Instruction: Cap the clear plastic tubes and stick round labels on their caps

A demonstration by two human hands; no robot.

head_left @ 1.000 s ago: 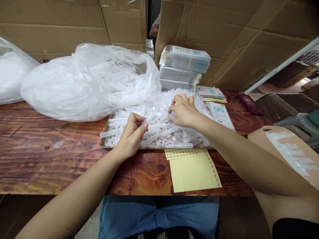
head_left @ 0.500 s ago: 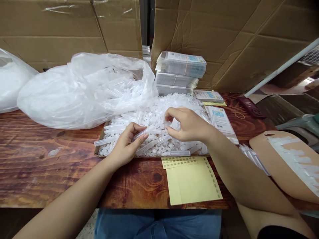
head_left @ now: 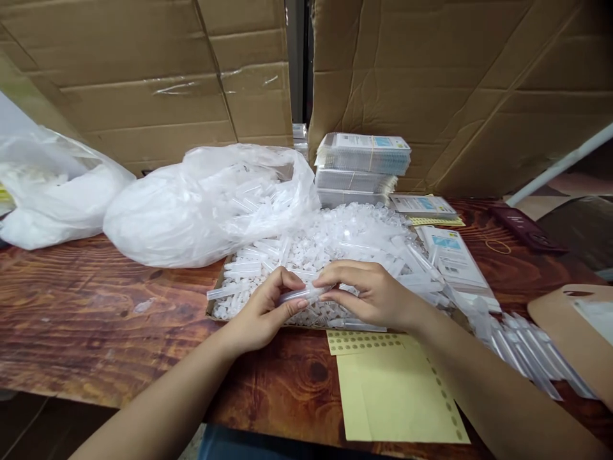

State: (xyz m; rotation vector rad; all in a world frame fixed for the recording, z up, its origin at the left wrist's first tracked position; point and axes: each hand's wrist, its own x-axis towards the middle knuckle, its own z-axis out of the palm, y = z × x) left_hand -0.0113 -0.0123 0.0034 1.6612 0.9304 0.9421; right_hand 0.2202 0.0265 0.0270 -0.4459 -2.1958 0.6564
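Note:
My left hand (head_left: 275, 308) pinches a clear plastic tube (head_left: 294, 294) that lies nearly level between thumb and fingers. At the tube's right end my right hand (head_left: 364, 291) is closed, thumb and fingertips pressed together on a small clear piece, perhaps a cap, that I cannot make out well. Both hands are just above a shallow cardboard tray (head_left: 218, 300) heaped with small clear plastic pieces (head_left: 330, 236) and several more tubes. An open plastic bag (head_left: 158, 217) of similar tubes slumps over the tray's back left edge.
Banded stacks of printed packs (head_left: 359, 160) stand behind the tray, with more packs (head_left: 454, 259) at its right. Yellow sticker sheets (head_left: 397, 396) lie in front. Several finished-looking tubes (head_left: 531, 351) rest at right, near a tan board (head_left: 565, 313). A dark red phone-like object (head_left: 527, 227) lies farther back.
My right hand has come down to the left-hand tube, and its fingertips now meet the tube's right end. The camera view has shifted, so the tray and bags appear farther right and lower.

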